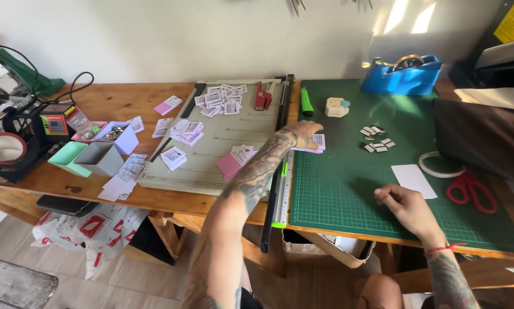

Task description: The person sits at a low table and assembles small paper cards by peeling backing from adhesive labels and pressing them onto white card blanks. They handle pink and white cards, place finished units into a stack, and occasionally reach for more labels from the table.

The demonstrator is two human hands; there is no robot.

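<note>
My left hand (303, 133) reaches across to the left edge of the green cutting mat (348, 189) and rests on a small stack of printed cards with pink backs (316, 143), fingers closed over it. On the mat's near part lies my right hand (403, 206), loosely curled, with nothing visible in it, just below a blank white card (414, 180). A cluster of small dark and white cut pieces (376, 140) lies further back on the mat.
A paper trimmer board (222, 171) holds several card piles and a red stapler (263, 96). Red scissors (473, 190), a tape ring (437, 166), a blue tape dispenser (403, 77), a green marker (306, 102) and a corner punch (337, 106) surround the mat. Small bins (100, 157) stand left.
</note>
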